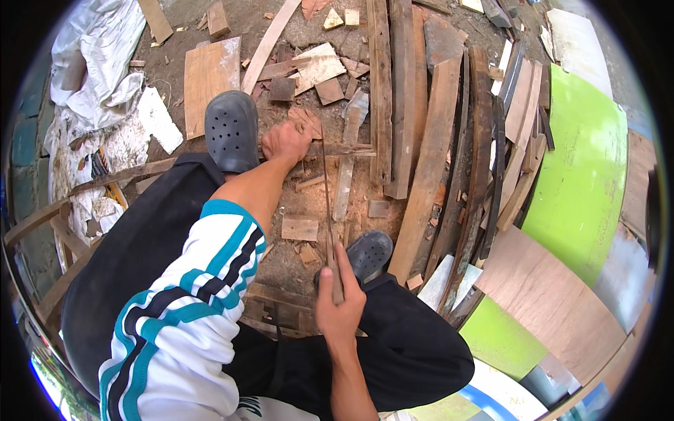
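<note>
My right hand [340, 298] is closed around the wooden handle of a handsaw [328, 203], low in the middle. The saw's thin blade shows nearly edge-on and points away from me. Its far end crosses a narrow wooden strip [347, 150]. Just left of the blade, my left hand [286, 140] is closed and presses down on the strip, beside my dark clog [232, 130]. A reddish-brown flat piece [307, 121] lies by its fingertips. My left fingers partly hide the strip there. Pale sawdust [368, 182] covers the ground right of the blade.
Long boards [428, 154] lie side by side to the right. Beyond them are green panels [579, 161] and a plywood sheet [551, 302]. Wood offcuts [300, 227] litter the ground around my feet. White plastic sheeting [98, 56] lies crumpled at the far left.
</note>
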Motion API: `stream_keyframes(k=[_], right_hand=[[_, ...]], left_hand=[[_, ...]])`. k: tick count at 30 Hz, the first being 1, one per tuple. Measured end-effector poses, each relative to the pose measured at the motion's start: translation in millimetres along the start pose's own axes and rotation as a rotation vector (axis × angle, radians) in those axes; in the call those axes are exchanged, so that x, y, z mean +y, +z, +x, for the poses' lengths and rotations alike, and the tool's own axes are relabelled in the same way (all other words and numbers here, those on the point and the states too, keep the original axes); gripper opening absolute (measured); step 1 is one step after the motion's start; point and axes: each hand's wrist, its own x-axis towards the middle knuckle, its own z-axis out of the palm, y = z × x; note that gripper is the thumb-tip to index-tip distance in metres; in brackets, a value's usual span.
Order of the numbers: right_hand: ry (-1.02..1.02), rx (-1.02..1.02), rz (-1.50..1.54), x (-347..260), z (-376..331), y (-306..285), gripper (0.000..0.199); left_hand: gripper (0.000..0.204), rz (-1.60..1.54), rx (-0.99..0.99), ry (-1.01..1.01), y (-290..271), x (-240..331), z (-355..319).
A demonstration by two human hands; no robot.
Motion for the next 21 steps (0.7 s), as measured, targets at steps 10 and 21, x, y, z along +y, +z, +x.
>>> stream_keyframes(k=[10,21], right_hand=[[-0.013,0.013,-0.048,-1,22,13,0.040],[0.046,0.023,0.028,4,0,4,0.041]], left_hand=[[0.050,0.008,-0.013,0.023,-7,4,-4],[0.052,0.043,0.023,0.008,-1,5,-1]])
